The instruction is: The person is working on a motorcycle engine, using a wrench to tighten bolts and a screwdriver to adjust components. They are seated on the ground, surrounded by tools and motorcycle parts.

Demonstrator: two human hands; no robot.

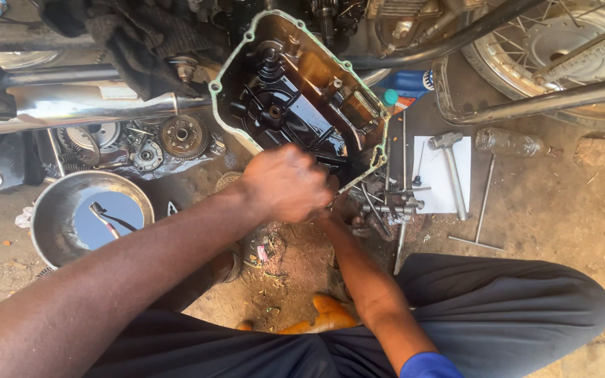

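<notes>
A dark, oily engine cover [295, 91] with a pale gasket rim stands tilted against the motorcycle, its inner side facing me. My left hand [285, 183] is a closed fist at the cover's lower rim, with the fingers curled over the edge. My right forearm [358, 273] reaches up from the lower right. Its hand is hidden under the left fist, so I cannot see what it holds.
A metal bowl [54, 217] with a small tool in it sits on the dirt at the left, with clutch parts and gears [183, 136] behind it. At the right lie a hammer [451, 164] on white paper, a T-handle wrench [481, 210], loose sockets and rods [393, 203], and a plastic bottle [509, 143]. The rear wheel [561, 42] is at the top right.
</notes>
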